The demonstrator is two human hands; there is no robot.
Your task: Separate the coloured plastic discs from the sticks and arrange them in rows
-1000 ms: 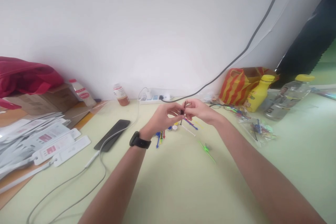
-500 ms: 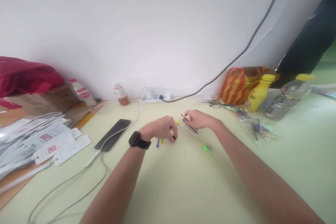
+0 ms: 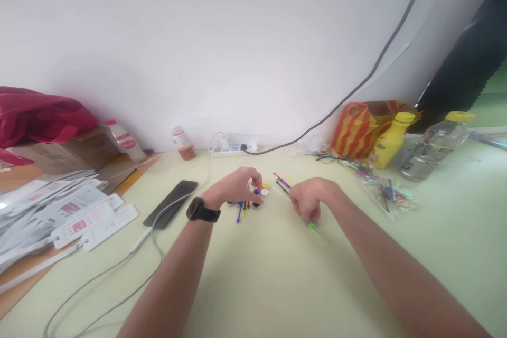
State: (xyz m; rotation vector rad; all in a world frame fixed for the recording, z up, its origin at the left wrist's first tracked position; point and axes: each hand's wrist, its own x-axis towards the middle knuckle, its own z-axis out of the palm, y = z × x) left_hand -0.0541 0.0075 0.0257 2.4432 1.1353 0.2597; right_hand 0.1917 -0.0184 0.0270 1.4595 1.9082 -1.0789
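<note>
My left hand (image 3: 240,190) is open, thumb and forefinger curved apart beside small round pieces: a blue one (image 3: 256,191), a white one (image 3: 264,192) and a yellow one (image 3: 266,186). Under its palm side, thin arrow-shaped plastic pieces stick out, among them a blue arrow (image 3: 239,213). My right hand (image 3: 310,198) is lowered with its fingers closed on a green plastic arrow (image 3: 312,226), whose upper part the fingers hide. Left of that hand lie a red arrow (image 3: 279,177) and a black arrow (image 3: 282,187), partly covered by it.
A phone (image 3: 170,203) and a white cable (image 3: 158,248) lie on the left, near stacked white tags (image 3: 91,216). At the back are a drink bottle (image 3: 183,143) and power strip (image 3: 232,150). Bags of small parts (image 3: 390,195), a yellow bottle (image 3: 392,142) and a clear bottle (image 3: 431,148) are rightward.
My right hand has moved from the red and black arrows nearer to me, down onto the green arrow. My left hand has shifted slightly left and its fingers have opened, uncovering the round pieces.
</note>
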